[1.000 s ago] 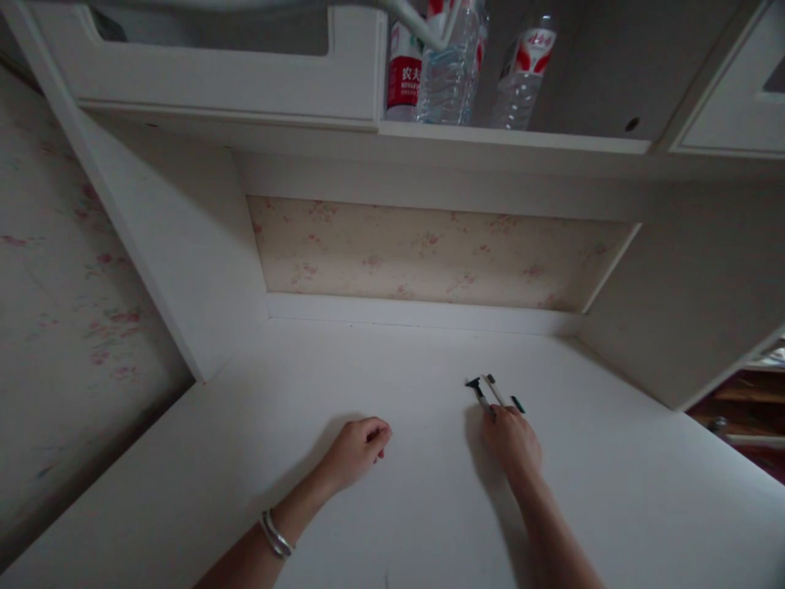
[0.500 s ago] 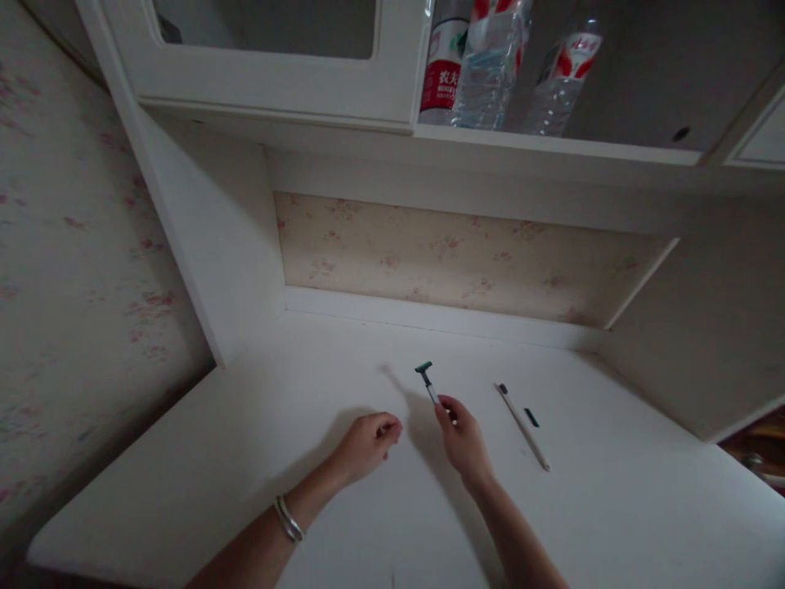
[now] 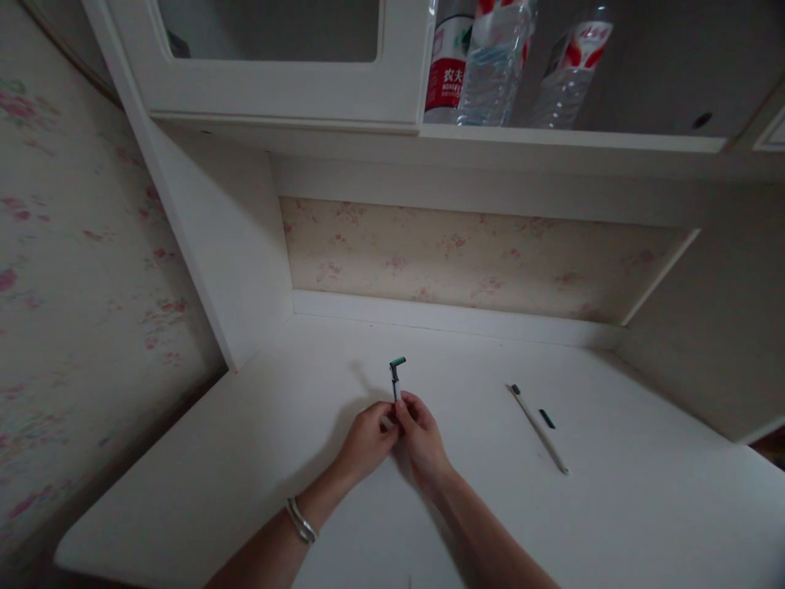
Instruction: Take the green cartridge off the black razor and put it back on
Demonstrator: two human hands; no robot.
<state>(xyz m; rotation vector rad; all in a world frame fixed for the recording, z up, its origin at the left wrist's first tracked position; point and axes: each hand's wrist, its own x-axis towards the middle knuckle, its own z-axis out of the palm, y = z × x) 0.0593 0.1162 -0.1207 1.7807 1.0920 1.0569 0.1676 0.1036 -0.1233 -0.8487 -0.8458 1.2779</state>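
Observation:
A razor [image 3: 396,383] with a green-edged head and a pale handle stands upright above the white desk, head at the top. My right hand [image 3: 423,433] is closed, pinching its handle between thumb and fingers. Against it, my left hand [image 3: 366,439] is closed too, its fingertips at the lower handle; a silver bangle circles that wrist. The handle's lower end is hidden by the fingers. To the right lies a slim white stick [image 3: 543,433] with a dark tip, perhaps a toothbrush, and beside it a small dark green strip [image 3: 546,419].
The white desk [image 3: 202,466] has a side panel [image 3: 202,237] at left and a low ledge [image 3: 429,312] at the back. Overhead, a cabinet shelf [image 3: 570,141] holds several plastic bottles [image 3: 491,74]. Floral wallpaper covers the wall [image 3: 91,270] at left.
My right hand has brought the razor leftward to my left hand, and the two now meet at its handle. The razor has turned more upright. The view has shifted slightly.

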